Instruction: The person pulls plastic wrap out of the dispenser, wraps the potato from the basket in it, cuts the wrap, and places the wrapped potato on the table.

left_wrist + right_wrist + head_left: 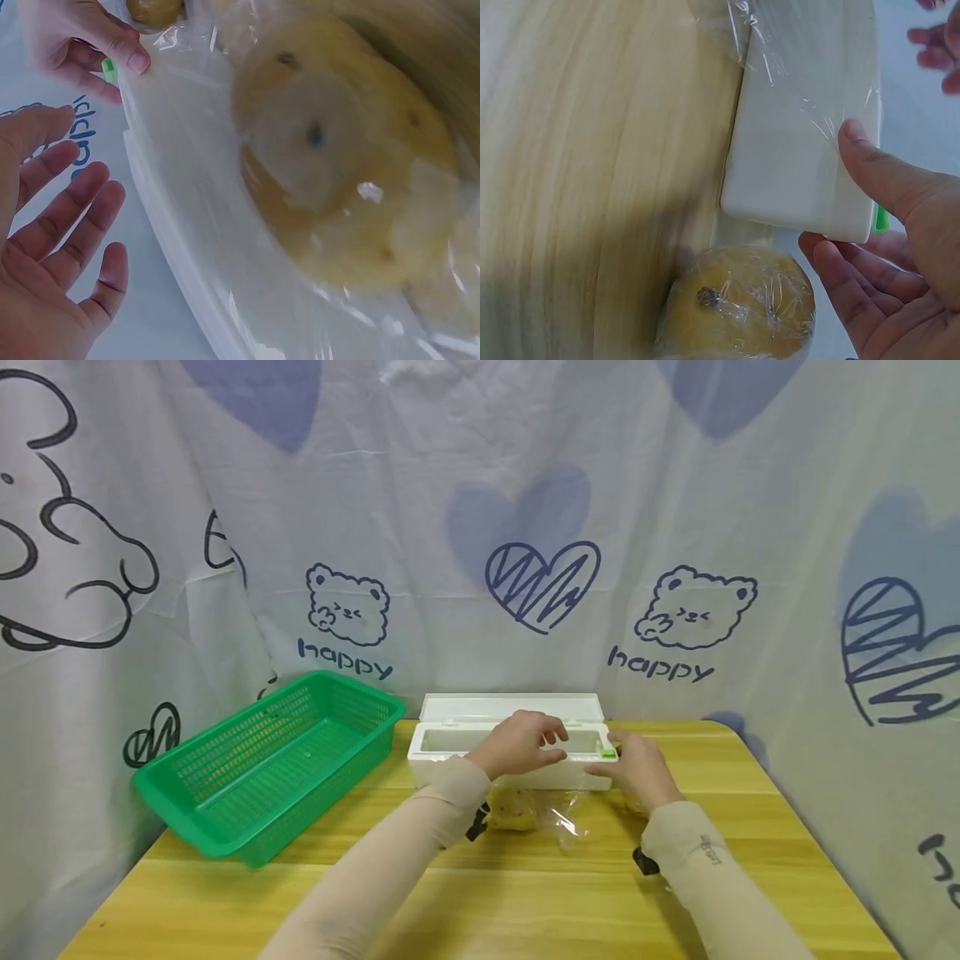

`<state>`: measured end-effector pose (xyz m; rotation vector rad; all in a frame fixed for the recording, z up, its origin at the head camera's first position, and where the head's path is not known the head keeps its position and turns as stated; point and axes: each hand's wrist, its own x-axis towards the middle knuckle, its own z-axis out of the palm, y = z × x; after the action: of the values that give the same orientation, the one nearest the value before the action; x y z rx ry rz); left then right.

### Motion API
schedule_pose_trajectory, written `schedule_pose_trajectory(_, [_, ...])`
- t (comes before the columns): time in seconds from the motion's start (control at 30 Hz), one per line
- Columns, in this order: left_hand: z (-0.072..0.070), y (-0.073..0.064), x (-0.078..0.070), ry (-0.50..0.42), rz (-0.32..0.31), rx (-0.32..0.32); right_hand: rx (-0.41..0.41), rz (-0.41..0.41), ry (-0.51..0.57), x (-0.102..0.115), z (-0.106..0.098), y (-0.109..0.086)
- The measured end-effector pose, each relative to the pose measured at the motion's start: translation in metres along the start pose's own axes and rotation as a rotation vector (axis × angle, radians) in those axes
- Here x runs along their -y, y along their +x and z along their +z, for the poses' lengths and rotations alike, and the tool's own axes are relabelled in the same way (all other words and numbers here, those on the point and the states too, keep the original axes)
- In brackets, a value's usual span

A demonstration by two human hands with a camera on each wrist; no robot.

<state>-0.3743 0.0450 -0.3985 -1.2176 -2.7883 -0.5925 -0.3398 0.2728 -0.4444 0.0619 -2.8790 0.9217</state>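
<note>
A white cling film box [517,774] stands at the back of the table, its lid [510,706] raised. My left hand [525,743] hovers over it, fingers spread and loosely bent, holding nothing. At the box's right end my right hand [641,770] grips the corner, thumb on the front face and fingers round the end, near the green slider [607,753]. Clear film [564,818] hangs over the front, across a yellow, dark-spotted round piece of produce [337,172]. Another yellow piece, wrapped in film [739,307], lies by the right end, under my right hand.
To the left stands a green plastic basket [255,843] with perforated sides, angled on the wooden table [525,910]. A white printed curtain [450,527] hangs right behind the box and along both sides.
</note>
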Motion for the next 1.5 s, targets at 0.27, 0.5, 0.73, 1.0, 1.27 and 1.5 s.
schedule_pose_trajectory(0.27, [0.02, 0.035, -0.017, 0.036, -0.051, -0.001, -0.042, -0.042, 0.001, -0.005, 0.001, 0.001])
schedule_pose_trajectory(0.5, [0.033, 0.054, -0.032, 0.067, -0.106, -0.008, -0.089, -0.079, -0.032, -0.005, 0.002, 0.001])
schedule_pose_trajectory(0.73, [0.044, 0.061, -0.036, 0.086, -0.147, -0.043, -0.09, -0.054, -0.017, -0.002, 0.003, 0.001])
schedule_pose_trajectory(1.0, [0.047, 0.064, -0.033, 0.028, -0.198, -0.053, -0.068, -0.024, -0.015, -0.003, 0.001, 0.001])
schedule_pose_trajectory(1.27, [0.047, 0.065, -0.023, -0.082, -0.214, -0.039, -0.052, -0.002, -0.019, -0.002, 0.0, 0.002])
schedule_pose_trajectory(1.5, [0.046, 0.063, -0.021, -0.091, -0.224, -0.027, -0.035, -0.005, -0.003, 0.0, -0.001, 0.001])
